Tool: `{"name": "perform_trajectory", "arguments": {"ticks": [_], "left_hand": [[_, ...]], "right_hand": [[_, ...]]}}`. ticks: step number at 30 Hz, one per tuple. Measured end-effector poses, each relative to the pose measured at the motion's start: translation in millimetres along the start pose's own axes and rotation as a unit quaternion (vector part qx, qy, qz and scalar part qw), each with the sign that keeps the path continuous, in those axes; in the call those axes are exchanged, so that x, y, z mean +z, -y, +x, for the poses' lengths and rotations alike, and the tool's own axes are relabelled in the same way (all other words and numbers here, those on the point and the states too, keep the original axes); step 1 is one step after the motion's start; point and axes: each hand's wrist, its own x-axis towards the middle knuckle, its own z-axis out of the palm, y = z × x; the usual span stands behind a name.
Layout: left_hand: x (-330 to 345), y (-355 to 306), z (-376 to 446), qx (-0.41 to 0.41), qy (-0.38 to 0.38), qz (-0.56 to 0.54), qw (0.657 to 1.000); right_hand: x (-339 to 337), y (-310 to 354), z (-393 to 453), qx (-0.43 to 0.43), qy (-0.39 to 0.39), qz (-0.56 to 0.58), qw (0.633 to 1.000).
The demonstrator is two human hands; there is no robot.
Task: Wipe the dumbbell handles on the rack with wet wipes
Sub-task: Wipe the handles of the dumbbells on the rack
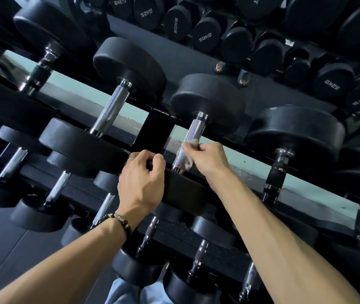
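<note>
Left of the wiped handle [186,142], the neighbouring handle [110,108] stood untouched and looked dry, though I could not tell whether it was already cleaned. The left hand [140,181] curled closed over the near weight [183,190] of that dumbbell. The right hand [207,157] pinched a wet wipe [189,164] against the handle's lower half. Handles to its right probably remained.

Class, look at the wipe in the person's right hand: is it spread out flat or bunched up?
Bunched up. The wipe is crumpled between the right hand fingers and pressed against the knurled handle.
</note>
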Motion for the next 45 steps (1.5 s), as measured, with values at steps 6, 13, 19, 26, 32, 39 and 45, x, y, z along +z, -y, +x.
{"name": "perform_trajectory", "arguments": {"ticks": [6,13,19,26,32,39,45], "left_hand": [[-0.1,0.9,0.9,0.006,0.005,0.0,1.0],[-0.4,1.4,1.5,0.0,0.004,-0.002,1.0],[0.0,1.4,0.4,-0.001,0.005,-0.001,1.0],[-1.3,-2.5,-0.3,-0.007,0.007,0.003,1.0],[-2.6,-3.6,-0.5,-0.013,0.013,0.004,1.0],[-3.8,-3.8,-0.6,-0.011,0.027,0.011,1.0],[-5.6,-4.1,-0.7,-0.005,0.036,0.008,0.999]], "right_hand": [[4.4,22.3,26.8,-0.006,-0.116,0.128,0.985],[0.5,3.5,9.7,0.019,0.027,0.056,0.998],[5.4,8.3,35.5,0.016,-0.092,0.183,0.979],[-8.2,-5.7,20.1,0.018,0.11,0.102,0.988],[6.1,-1.8,35.1,0.006,-0.014,0.205,0.979],[-5.5,-5.4,13.4,-0.031,-0.003,0.058,0.998],[6.3,12.3,15.1,-0.011,-0.134,0.037,0.99]]}}
